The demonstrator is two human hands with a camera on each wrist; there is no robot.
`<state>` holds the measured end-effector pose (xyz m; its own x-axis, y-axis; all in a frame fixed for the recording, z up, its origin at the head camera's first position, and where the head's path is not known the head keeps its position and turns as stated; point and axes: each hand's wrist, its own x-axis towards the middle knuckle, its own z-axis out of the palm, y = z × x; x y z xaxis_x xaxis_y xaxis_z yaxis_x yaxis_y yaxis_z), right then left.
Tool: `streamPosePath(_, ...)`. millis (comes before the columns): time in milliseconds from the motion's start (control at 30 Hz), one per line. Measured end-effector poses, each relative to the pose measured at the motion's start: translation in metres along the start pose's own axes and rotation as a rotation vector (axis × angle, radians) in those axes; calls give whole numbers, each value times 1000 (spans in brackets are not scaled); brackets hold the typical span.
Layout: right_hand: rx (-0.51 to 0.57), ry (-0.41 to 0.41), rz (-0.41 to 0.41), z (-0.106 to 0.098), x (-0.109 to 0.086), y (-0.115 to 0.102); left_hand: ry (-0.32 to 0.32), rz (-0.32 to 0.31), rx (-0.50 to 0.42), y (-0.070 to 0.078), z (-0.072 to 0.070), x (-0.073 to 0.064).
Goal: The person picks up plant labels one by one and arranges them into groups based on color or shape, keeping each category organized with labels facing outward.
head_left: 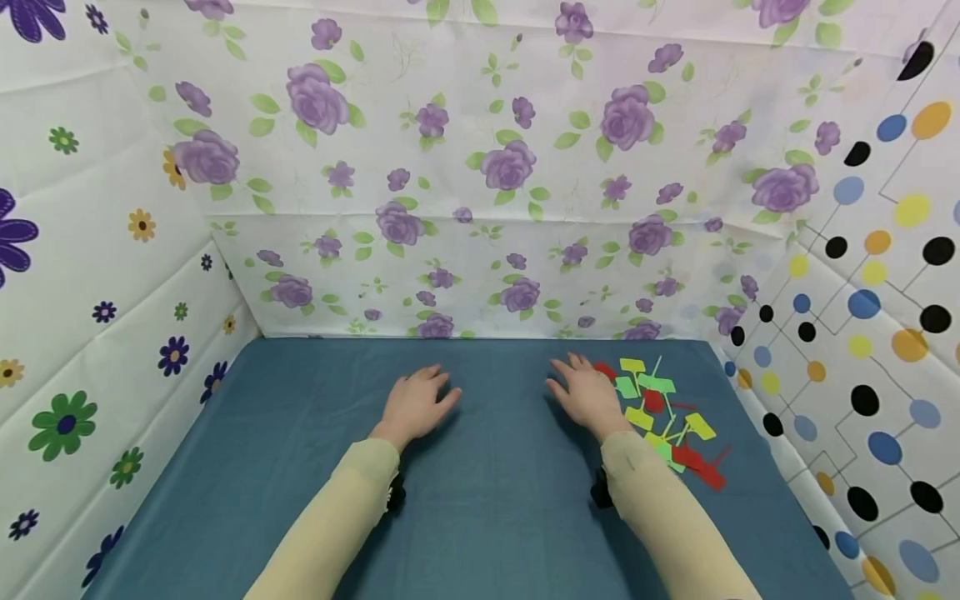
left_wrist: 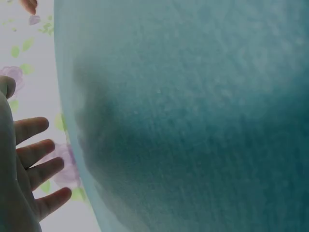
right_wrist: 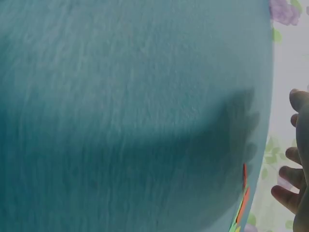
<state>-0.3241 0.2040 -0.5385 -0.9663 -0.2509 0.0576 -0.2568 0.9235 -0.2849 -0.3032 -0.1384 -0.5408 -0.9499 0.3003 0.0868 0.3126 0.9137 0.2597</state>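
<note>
**Bright paddle shapes scattered on blue cloth**

Gathered just beyond the right hand, on its outer side: flat, thin paddle shapes in red, yellow and green. Squared off at many of the heads, drawn out into straight, narrow stems, lying at crossing angles and partly overlapping. Too small to tell whether card or plastic.

Raised above the cloth: the right hand, with fingers spread and slightly bent, gripping nothing. Set just beside the paddle shapes, overlapping the edge of a red piece in the head view. Reduced to slim red and green slivers at the lower edge of the right wrist view.

Likewise raised, well apart from the paddle shapes: the left hand. Fanned wide, with clear gaps between fairly straight fingers and the thumb well out, gripping nothing. Cast below as a blurred shadow on finely woven, matte fabric.

Covered to the wrists by smooth, pale yellow sleeves. Hung behind: a creased white backdrop with purple roses. Printed at left with daisy-like flowers on a side cloth, and at right with line-linked dots on a dotted cloth.
</note>
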Motion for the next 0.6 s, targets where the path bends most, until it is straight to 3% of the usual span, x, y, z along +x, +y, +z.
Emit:
streamPosePath(267,2,86,-36,-9,-8,18,108,-30,-127,-1,-5,-10)
streamPosePath(433,-5,95,31,-11,-11,34,128,-68,-179,-1,-8,-19)
streamPosePath(600,-31,97,132,-13,-14,49,148,-58,-218,0,-8,-27)
